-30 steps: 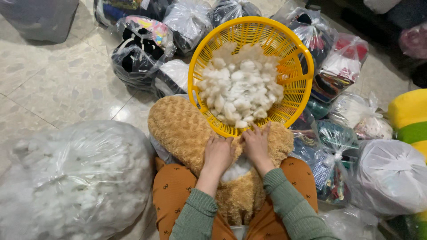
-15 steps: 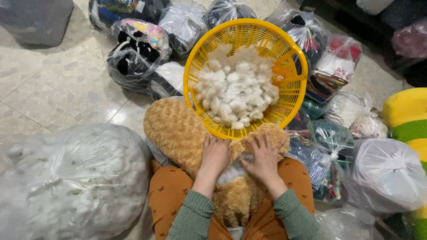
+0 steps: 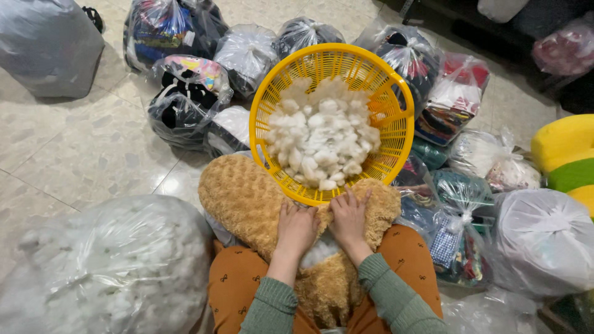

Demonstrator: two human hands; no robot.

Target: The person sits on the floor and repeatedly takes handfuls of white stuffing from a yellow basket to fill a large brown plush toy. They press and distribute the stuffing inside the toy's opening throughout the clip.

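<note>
A: Hands?

B: Left hand (image 3: 297, 227) and right hand (image 3: 349, 218) are side by side, both palm-down on the tan plush (image 3: 247, 195) lying across the person's lap. Fingers point away from the body.

A: Grip state?

B: Neither is closed around anything. Left: fingers curled, pressing into the fur. Right: fingers spread flat on it. White stuffing (image 3: 318, 253) shows in a gap in the plush just below and between the two wrists.

A: What's ahead of the fingers?

B: Yellow basket (image 3: 396, 117), tilted toward the person, its near rim just beyond the fingertips and seemingly resting on the plush. Right fingertips almost reach the rim; can't tell whether they touch. Basket holds a pile of white fluff (image 3: 322, 133).

A: Around that?

B: Left of the left hand, on the floor (image 3: 80, 154): a big clear bag of white fill (image 3: 105, 266), close against the person's knee. Beyond the basket: a row of tied plastic bags (image 3: 185, 99) with dark and coloured cloth inside. Right of the right hand: more tied bags, one large white one (image 3: 541, 241). Further right, a yellow and green cushion (image 3: 566, 158) at the frame edge.

A: Clothing?

B: Green sleeves (image 3: 396, 297), orange trousers (image 3: 238, 278).
</note>
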